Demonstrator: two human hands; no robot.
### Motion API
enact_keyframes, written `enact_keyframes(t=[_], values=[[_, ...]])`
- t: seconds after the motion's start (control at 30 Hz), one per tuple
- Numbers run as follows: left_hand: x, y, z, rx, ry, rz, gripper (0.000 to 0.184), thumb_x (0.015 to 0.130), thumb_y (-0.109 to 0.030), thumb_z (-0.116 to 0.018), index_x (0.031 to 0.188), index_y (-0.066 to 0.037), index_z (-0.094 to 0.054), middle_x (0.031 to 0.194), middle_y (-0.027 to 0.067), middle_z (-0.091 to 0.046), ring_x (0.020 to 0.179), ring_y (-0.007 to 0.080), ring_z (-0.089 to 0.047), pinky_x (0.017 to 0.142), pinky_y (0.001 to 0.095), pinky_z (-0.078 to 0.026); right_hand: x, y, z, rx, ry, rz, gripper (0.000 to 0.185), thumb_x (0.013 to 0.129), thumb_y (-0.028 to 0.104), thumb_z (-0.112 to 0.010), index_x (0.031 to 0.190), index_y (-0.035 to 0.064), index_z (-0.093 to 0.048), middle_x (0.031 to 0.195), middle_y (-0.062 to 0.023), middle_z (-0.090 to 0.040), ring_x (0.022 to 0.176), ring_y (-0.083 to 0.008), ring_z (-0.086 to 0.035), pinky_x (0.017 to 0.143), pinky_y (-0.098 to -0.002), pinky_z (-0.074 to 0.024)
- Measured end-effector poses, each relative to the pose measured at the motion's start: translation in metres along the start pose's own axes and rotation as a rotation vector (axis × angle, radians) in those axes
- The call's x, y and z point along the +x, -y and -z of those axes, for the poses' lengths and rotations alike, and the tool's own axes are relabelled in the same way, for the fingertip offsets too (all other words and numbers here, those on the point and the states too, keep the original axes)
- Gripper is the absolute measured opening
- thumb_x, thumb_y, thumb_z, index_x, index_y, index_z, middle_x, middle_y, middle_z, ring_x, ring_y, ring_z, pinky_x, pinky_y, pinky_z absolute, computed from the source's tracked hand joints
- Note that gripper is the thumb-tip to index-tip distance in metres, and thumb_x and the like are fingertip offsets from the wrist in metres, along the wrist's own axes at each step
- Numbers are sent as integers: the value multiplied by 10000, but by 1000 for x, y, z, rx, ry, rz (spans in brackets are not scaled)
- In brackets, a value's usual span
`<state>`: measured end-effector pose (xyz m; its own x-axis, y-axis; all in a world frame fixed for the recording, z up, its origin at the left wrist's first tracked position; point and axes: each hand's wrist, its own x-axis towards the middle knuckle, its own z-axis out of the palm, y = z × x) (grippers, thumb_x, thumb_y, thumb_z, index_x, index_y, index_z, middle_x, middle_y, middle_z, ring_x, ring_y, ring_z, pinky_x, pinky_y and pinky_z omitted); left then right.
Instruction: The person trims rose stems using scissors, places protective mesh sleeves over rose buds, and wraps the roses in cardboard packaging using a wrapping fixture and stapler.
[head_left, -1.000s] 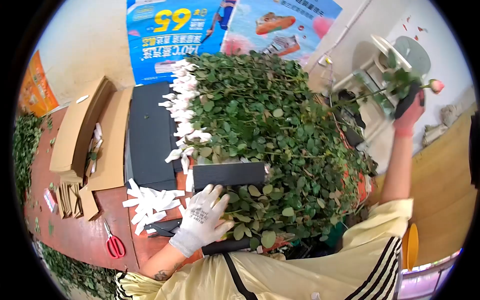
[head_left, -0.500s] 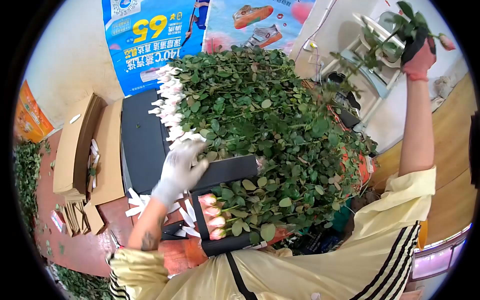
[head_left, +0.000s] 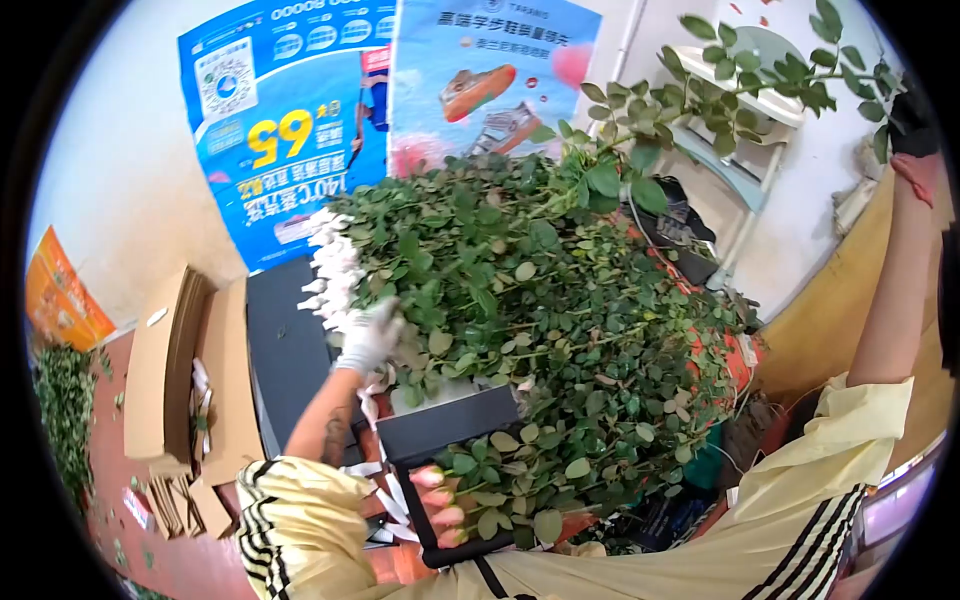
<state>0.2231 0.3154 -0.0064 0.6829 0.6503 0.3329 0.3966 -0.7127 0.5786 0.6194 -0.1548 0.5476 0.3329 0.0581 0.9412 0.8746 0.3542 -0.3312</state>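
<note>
My right hand (head_left: 915, 130), in a black and pink glove, is raised at the far upper right and partly cut off. It is closed around a leafy rose stem (head_left: 740, 90), which stretches left across the view; its bloom does not show now. My left hand (head_left: 370, 335), in a white glove, is over the near left edge of the rose pile (head_left: 520, 270), fingers slightly apart. Just above it is a row of roses with white-wrapped heads (head_left: 335, 265). Nearer me, pink roses (head_left: 440, 505) lie in a black-edged holder (head_left: 430, 555).
A black block (head_left: 450, 420) lies between the two groups of roses. Cardboard sheets (head_left: 160, 370) and a dark board (head_left: 290, 340) are at left, with white strips (head_left: 395, 500) nearby. A white chair (head_left: 740, 190) is behind the pile at right.
The right hand has moved farther right and lower in view, with the rose stem now stretched out leftward. The left hand stays by the pile's left edge. The camera view has tilted up.
</note>
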Motion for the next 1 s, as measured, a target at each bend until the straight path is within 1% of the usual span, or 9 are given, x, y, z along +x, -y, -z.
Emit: enact_keyframes(t=[0.07, 0.13, 0.2, 0.5, 0.7, 0.77, 0.87, 0.9, 1.0], values=[[5, 0, 47, 302, -264, -271, 459, 824, -191, -567, 1256, -68, -473, 1054, 198, -613, 982, 367, -579, 865, 441, -446, 5, -25, 32, -1, -25, -95, 352, 921, 227, -497, 1187, -1, -530, 1073, -77, -602, 943, -207, -568, 840, -314, -435], [4, -24, 112, 304, 3, 42, 470, 829, -147, -566, 1281, -79, -452, 1027, 203, -614, 956, 372, -582, 826, 448, -456, 4, -57, 65, 4, -71, -204, 358, 919, 225, -496, 1196, 1, -524, 1085, -82, -598, 951, -215, -566, 848, -322, -433], [-6, 27, 136, 386, -179, -105, 497, 833, -111, -558, 1310, -95, -421, 985, 208, -614, 928, 385, -581, 793, 462, -458, -4, -96, 98, 26, -132, -317, 364, 917, 223, -496, 1205, 2, -519, 1097, -88, -594, 959, -222, -565, 855, -329, -432], [-98, 100, 193, 310, -393, 51, 259, 839, -86, -512, 1092, -47, -550, 921, 195, -645, 872, 364, -619, 760, 440, -487, -90, -159, 250, 281, -504, -473, 394, 908, 214, -495, 1244, 7, -492, 1149, -111, -577, 996, -256, -558, 889, -362, -425], [-44, -16, 162, 394, -399, 8, 271, 877, -231, -505, 1118, -118, -557, 860, 174, -639, 790, 358, -617, 688, 439, -481, -71, -64, 121, 315, -262, -143, 418, 903, 207, -495, 1270, 10, -475, 1184, -127, -566, 1020, -279, -554, 912, -384, -420], [-1, -16, 133, 377, -419, -156, 341, 864, -259, -532, 1189, -155, -531, 895, 157, -642, 809, 334, -623, 703, 423, -484, -85, -12, 35, -346, -276, 249, 295, 899, 135, -533, 1153, -15, -544, 1106, -100, -599, 933, -203, -581, 813, -310, -460], [35, -34, 95, 459, -160, -233, 850, 757, -440, -634, 1392, -8, -269, 1383, 273, -345, 1306, 400, -304, 1046, 417, -293, -124, 11, -27, -464, -35, 423, 302, 858, 43, -565, 1146, -48, -556, 1107, -131, -607, 931, -207, -601, 837, -307, -481], [35, -38, 83, 325, -30, -109, 880, 737, -482, -638, 1387, -9, -279, 1371, 285, -352, 1306, 419, -291, 1067, 423, -260, -146, 14, -43, -461, 74, 437, 307, 845, 13, -576, 1143, -60, -559, 1108, -141, -610, 931, -208, -608, 845, -306, -488], [13, -61, 83, 396, -270, -307, 586, 793, -421, -586, 1231, -39, -505, 1169, 237, -537, 1111, 361, -505, 957, 435, -383, -244, 44, -90, -599, 502, 602, 327, 789, -27, -616, 1110, -76, -578, 1068, -183, -619, 899, -249, -631, 809, -318, -510]])
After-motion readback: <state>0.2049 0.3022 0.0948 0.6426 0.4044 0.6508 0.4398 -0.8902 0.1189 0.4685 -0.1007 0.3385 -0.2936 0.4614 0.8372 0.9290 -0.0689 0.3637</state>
